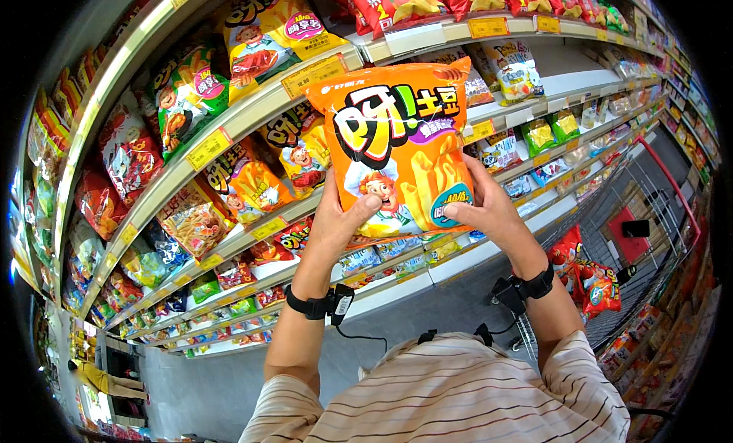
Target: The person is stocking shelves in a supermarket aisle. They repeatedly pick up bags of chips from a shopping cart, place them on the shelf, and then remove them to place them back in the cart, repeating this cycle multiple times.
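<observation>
Upright in front of me is a puffy orange bag of potato snacks (416, 149), its front with a cartoon chef and fries facing me. At its lower left side my left hand (341, 214) grips it, thumb on the front. My right hand (489, 206) holds the lower right side the same way, its thumb pressed near a teal round patch. The fingers of both hands are mostly hidden behind the bag. Black bands with small devices and cables circle both wrists. Behind the bag, similar yellow and orange snack bags (244, 187) stand on a shelf.
Curved rows of shelves (305, 77) with price tags and many snack bags fill the left and front. To my right stands a metal shopping cart (626, 206) with red snack bags (588, 279) in it. Grey floor (206, 389) lies below; another person (107, 380) is at the far lower left.
</observation>
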Demonstrator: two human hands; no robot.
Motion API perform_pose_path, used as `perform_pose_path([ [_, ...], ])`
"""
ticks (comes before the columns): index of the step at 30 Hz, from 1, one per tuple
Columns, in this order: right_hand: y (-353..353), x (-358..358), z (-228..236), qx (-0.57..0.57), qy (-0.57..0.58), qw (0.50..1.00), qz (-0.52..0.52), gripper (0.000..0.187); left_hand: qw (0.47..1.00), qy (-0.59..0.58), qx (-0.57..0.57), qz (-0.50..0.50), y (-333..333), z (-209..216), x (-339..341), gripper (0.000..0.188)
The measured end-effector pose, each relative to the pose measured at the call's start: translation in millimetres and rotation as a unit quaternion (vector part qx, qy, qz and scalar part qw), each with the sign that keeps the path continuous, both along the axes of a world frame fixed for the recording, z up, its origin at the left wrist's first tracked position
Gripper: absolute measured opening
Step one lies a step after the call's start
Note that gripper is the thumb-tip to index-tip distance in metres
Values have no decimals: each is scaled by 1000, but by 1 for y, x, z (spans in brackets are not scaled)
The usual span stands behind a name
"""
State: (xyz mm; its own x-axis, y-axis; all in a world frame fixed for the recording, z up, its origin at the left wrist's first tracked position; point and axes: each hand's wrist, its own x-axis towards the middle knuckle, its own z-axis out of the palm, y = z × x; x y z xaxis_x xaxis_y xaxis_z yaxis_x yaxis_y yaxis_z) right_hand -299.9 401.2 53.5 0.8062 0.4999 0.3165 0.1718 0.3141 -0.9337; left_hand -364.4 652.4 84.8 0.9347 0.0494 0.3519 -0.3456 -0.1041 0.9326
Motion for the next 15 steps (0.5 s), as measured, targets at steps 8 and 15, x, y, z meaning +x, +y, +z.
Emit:
perform_pose_path([
  [8,11,-5,6,1,-52,998,-30,92,1000,-4,3,24,13,1,-8,87],
  [15,17,-10,10,-26,-99,993,-50,96,999,-8,2,33,16,1,-15,89],
])
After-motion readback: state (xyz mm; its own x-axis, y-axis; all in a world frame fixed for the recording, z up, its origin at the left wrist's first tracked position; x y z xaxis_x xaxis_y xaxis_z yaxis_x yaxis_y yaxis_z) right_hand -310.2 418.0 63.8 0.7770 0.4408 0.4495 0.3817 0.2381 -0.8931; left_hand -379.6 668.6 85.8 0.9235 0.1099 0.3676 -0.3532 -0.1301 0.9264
